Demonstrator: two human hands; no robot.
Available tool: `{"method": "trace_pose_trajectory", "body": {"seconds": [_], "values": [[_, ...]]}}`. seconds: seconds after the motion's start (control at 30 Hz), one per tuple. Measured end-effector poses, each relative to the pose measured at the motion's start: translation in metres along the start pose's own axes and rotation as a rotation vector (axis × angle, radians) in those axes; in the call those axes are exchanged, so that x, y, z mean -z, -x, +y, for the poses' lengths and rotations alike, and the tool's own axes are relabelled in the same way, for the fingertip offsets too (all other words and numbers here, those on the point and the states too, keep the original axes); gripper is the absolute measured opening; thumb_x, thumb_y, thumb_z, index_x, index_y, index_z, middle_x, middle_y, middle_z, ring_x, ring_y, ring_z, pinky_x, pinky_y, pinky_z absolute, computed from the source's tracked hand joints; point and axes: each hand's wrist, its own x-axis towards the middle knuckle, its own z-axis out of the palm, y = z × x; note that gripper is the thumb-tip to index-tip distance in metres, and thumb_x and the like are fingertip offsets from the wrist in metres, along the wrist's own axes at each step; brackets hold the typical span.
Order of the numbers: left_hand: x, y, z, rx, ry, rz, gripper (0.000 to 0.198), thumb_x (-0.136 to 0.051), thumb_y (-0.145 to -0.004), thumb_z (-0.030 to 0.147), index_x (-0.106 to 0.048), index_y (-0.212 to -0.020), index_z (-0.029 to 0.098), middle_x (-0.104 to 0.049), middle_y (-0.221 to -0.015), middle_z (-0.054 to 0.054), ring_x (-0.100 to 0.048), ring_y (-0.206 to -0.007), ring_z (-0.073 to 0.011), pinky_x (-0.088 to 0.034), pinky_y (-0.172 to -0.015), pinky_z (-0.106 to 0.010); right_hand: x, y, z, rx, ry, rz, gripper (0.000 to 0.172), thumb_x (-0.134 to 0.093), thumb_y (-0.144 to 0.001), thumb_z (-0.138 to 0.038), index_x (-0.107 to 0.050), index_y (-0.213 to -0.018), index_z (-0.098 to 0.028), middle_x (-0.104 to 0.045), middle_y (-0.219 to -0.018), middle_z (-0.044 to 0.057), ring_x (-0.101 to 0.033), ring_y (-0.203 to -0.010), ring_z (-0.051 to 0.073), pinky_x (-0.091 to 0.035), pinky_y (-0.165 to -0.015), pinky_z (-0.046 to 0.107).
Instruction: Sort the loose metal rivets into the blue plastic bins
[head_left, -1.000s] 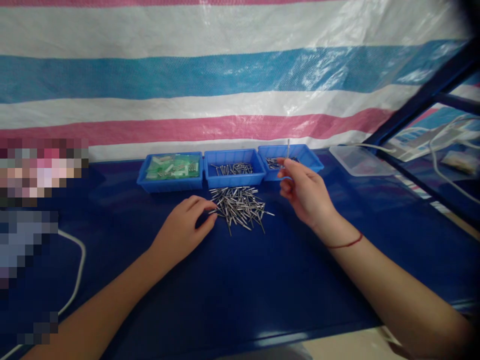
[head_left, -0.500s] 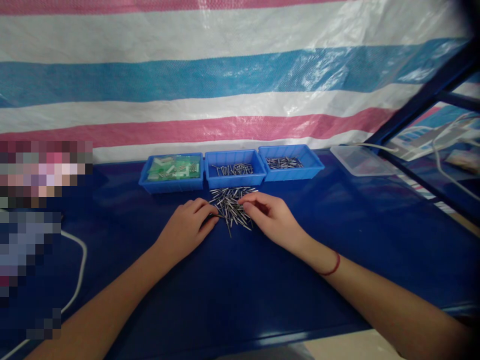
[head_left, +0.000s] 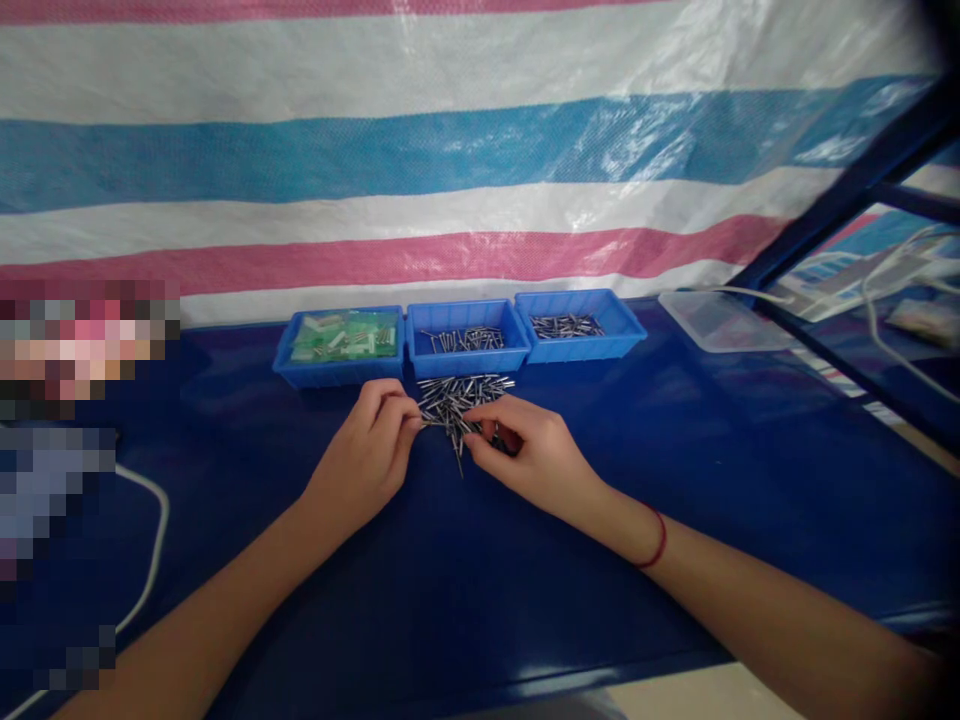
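A pile of thin, shiny metal pins (head_left: 469, 392) lies on the blue tabletop between my two hands. At its left edge my left hand (head_left: 373, 440) is closed in a pinch, and the end of one slim pin (head_left: 427, 423) sticks out from the fingertips toward the pile. My right hand (head_left: 536, 445) is over the right side of the pile. Its thumb and index finger are apart, with their tips among the pins, and nothing is visibly gripped. The other right fingers curl underneath, partly hidden.
Behind the pile stand three blue bins: the left bin (head_left: 337, 375) holds green-and-white packets, the middle bin (head_left: 469, 362) and right bin (head_left: 589, 347) hold metal pins. A clear plastic lid (head_left: 724, 325) lies at right. A white cable (head_left: 161, 530) runs at left, beside a blurred-out area.
My left hand has drawn back slightly to the left with a pin in its pinch. My right hand has shifted left over the pile, its thumb and index finger spreading apart.
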Motion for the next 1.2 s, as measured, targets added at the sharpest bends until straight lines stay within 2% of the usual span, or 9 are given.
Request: {"method": "trace_pose_trajectory", "body": {"seconds": [0.13, 0.33, 0.53, 0.63, 0.73, 0.8, 0.87, 1.07, 1.2], "values": [[-0.003, 0.005, 0.014, 0.123, 0.208, 0.069, 0.013, -0.038, -0.097, 0.019, -0.049, -0.091, 0.018, -0.046, -0.103, -0.007, -0.049, -0.099, -0.0177, -0.043, -0.092, -0.034, 0.001, 0.000, -0.005, -0.044, -0.086, 0.011, 0.018, -0.069, -0.079, -0.025, -0.069, -0.095, -0.017, -0.058, -0.067, -0.001, -0.048, -0.056, 0.010, -0.039, -0.055, 0.024], [-0.010, 0.009, 0.028, 0.205, 0.393, 0.013, 0.016, -0.037, -0.098, 0.022, -0.048, -0.087, 0.019, -0.045, -0.102, -0.007, -0.048, -0.100, -0.0181, -0.042, -0.093, -0.037, 0.002, 0.001, -0.012, -0.065, -0.216, 0.009, 0.008, -0.065, -0.082, -0.021, -0.071, -0.085, -0.017, -0.063, -0.069, 0.001, -0.048, -0.055, 0.009, -0.037, -0.051, 0.023], [-0.010, 0.010, 0.029, 0.200, 0.472, -0.045, 0.016, -0.038, -0.098, 0.023, -0.050, -0.088, 0.019, -0.047, -0.102, -0.006, -0.049, -0.100, -0.0177, -0.041, -0.094, -0.036, 0.002, 0.002, -0.013, -0.061, -0.264, 0.015, 0.009, -0.064, -0.083, -0.023, -0.070, -0.085, -0.017, -0.063, -0.072, 0.002, -0.049, -0.056, 0.009, -0.038, -0.052, 0.024], [-0.010, 0.011, 0.030, 0.195, 0.503, -0.084, 0.015, -0.040, -0.097, 0.023, -0.054, -0.099, 0.020, -0.047, -0.107, -0.006, -0.050, -0.103, -0.0174, -0.042, -0.093, -0.034, 0.003, 0.002, -0.014, -0.060, -0.245, 0.017, 0.008, -0.064, -0.082, -0.022, -0.069, -0.083, -0.016, -0.061, -0.069, 0.001, -0.046, -0.053, 0.009, -0.037, -0.051, 0.024], [-0.010, 0.012, 0.031, 0.202, 0.541, -0.119, 0.018, -0.042, -0.097, 0.026, -0.054, -0.109, 0.022, -0.046, -0.113, -0.006, -0.052, -0.100, -0.0161, -0.046, -0.085, -0.030, 0.004, 0.002, -0.014, -0.042, -0.223, 0.010, 0.007, -0.063, -0.082, -0.022, -0.068, -0.081, -0.017, -0.060, -0.067, 0.000, -0.045, -0.052, 0.008, -0.036, -0.050, 0.023], [-0.011, 0.011, 0.031, 0.209, 0.561, -0.137, 0.018, -0.044, -0.096, 0.028, -0.055, -0.109, 0.022, -0.046, -0.113, -0.006, -0.055, -0.094, -0.0150, -0.047, -0.077, -0.028, 0.003, 0.003, -0.014, -0.039, -0.213, -0.004, 0.007, -0.063, -0.083, -0.022, -0.067, -0.081, -0.018, -0.061, -0.068, 0.000, -0.045, -0.053, 0.008, -0.036, -0.050, 0.024], [-0.011, 0.010, 0.031, 0.209, 0.564, -0.136, 0.017, -0.045, -0.096, 0.028, -0.057, -0.104, 0.020, -0.047, -0.111, -0.006, -0.055, -0.093, -0.0153, -0.047, -0.076, -0.028, 0.003, 0.003, -0.014, -0.038, -0.210, -0.010, 0.006, -0.063, -0.083, -0.023, -0.066, -0.080, -0.018, -0.061, -0.069, 0.000, -0.045, -0.053, 0.008, -0.036, -0.050, 0.024], [-0.011, 0.010, 0.030, 0.184, 0.548, -0.132, 0.017, -0.044, -0.096, 0.026, -0.060, -0.100, 0.019, -0.050, -0.108, -0.006, -0.053, -0.104, -0.0170, -0.043, -0.091, -0.032, 0.002, 0.004, -0.013, -0.022, -0.212, 0.012, 0.009, -0.064, -0.083, -0.026, -0.066, -0.081, -0.017, -0.062, -0.070, 0.001, -0.047, -0.054, 0.009, -0.037, -0.051, 0.024], [-0.010, 0.010, 0.031, 0.202, 0.576, -0.171, 0.019, -0.044, -0.096, 0.028, -0.059, -0.104, 0.019, -0.049, -0.111, -0.007, -0.056, -0.097, -0.0155, -0.047, -0.081, -0.028, 0.003, 0.004, -0.014, -0.010, -0.226, 0.006, 0.008, -0.064, -0.084, -0.025, -0.066, -0.082, -0.017, -0.063, -0.072, 0.002, -0.049, -0.057, 0.010, -0.038, -0.052, 0.024]]}}
